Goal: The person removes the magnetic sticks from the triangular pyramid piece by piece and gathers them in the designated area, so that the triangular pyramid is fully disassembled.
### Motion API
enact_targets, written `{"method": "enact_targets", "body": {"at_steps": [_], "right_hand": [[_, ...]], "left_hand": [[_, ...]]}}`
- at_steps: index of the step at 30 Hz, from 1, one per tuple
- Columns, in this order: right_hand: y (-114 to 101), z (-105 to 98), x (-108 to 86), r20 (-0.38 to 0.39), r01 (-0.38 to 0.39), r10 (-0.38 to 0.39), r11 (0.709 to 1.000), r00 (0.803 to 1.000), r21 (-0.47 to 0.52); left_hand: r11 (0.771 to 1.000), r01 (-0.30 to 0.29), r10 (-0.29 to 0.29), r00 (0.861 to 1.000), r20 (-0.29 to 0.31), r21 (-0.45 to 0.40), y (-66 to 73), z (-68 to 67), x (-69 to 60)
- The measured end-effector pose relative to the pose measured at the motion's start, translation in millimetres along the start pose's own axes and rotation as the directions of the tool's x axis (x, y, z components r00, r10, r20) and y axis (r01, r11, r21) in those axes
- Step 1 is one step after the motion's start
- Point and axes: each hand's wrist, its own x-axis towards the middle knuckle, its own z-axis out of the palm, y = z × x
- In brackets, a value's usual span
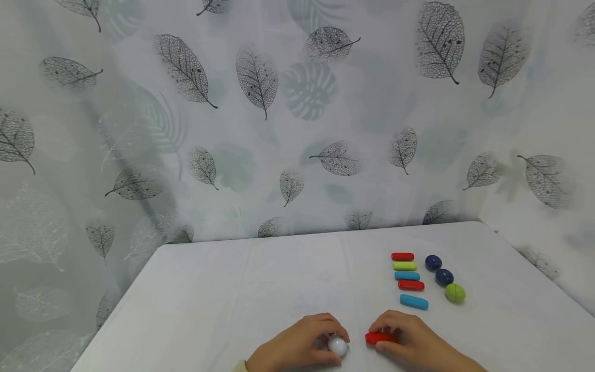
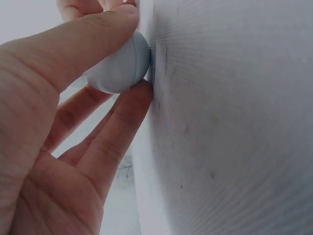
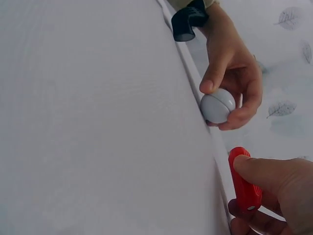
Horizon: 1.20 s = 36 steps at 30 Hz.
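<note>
My left hand (image 1: 304,343) holds a white ball (image 1: 337,345) with a seam round its middle, on or just at the white tabletop. In the left wrist view, thumb and fingers curl about the ball (image 2: 120,68). To its right, my right hand (image 1: 411,338) pinches a short red stick-shaped plastic piece (image 1: 380,338). The right wrist view shows the thumb on one face of the red piece (image 3: 245,183) and fingers beneath. A gap separates the red piece from the white ball (image 3: 218,105).
Beyond the right hand lies a column of short sticks: red (image 1: 402,256), yellow-green (image 1: 405,266), blue (image 1: 407,276), red (image 1: 411,285) and blue (image 1: 413,301). Beside them are two dark blue balls (image 1: 433,263) and a green ball (image 1: 455,293). A leaf-print curtain (image 1: 297,134) hangs behind the table (image 1: 279,279).
</note>
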Motion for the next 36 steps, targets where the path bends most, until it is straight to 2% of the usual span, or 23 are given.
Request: {"method": "enact_targets", "body": {"at_steps": [2, 4, 8, 10, 15, 19, 25, 29, 32, 36], "right_hand": [[2.5, -4.7, -3.6, -0.033, 0.023, -0.025, 0.999, 0.999, -0.044], [3.0, -9.8, -6.3, -0.057, -0.002, -0.002, 0.997, 0.998, -0.072], [2.1, -19.0, -10.0, -0.101, -0.102, 0.089, 0.987, 0.991, -0.128], [2.3, -22.9, -12.3, -0.119, -0.170, 0.154, 0.975, 0.981, -0.142], [7.9, -32.2, -19.7, -0.174, -0.268, 0.236, 0.944, 0.956, -0.191], [14.8, -39.4, -22.3, -0.227, -0.287, 0.232, 0.924, 0.946, -0.253], [23.3, -45.8, -20.8, -0.294, -0.240, 0.135, 0.901, 0.946, -0.360], [25.8, -47.7, -18.5, -0.322, -0.291, 0.172, 0.882, 0.931, -0.371], [27.1, -49.5, -16.7, -0.334, -0.361, 0.242, 0.860, 0.911, -0.362], [28.8, -50.8, -15.4, -0.365, -0.361, 0.224, 0.858, 0.904, -0.366]], "left_hand": [[1.000, 0.000, 0.000, 1.000, 0.001, -0.004, -0.2, 0.0, 0.1], [1.000, -0.001, 0.001, 1.000, -0.001, -0.005, -0.3, -0.1, 0.1], [1.000, -0.013, 0.013, 1.000, -0.007, 0.004, -0.2, -0.3, 0.0], [1.000, -0.022, 0.022, 1.000, -0.012, 0.010, -0.1, -0.3, -0.3], [0.999, -0.043, 0.043, 0.999, -0.022, 0.012, -0.2, 0.0, -0.5], [0.998, -0.059, 0.059, 0.998, -0.037, 0.010, -0.4, 0.6, -0.8], [0.999, -0.055, 0.054, 0.998, -0.039, -0.003, -0.5, 1.6, -2.0], [0.999, -0.049, 0.048, 0.998, -0.037, -0.016, -0.6, 1.8, -2.2], [0.998, -0.053, 0.053, 0.998, -0.035, -0.015, -1.0, 1.5, -1.8], [0.998, -0.060, 0.059, 0.998, -0.034, -0.004, -1.3, 1.2, -1.4]]}}
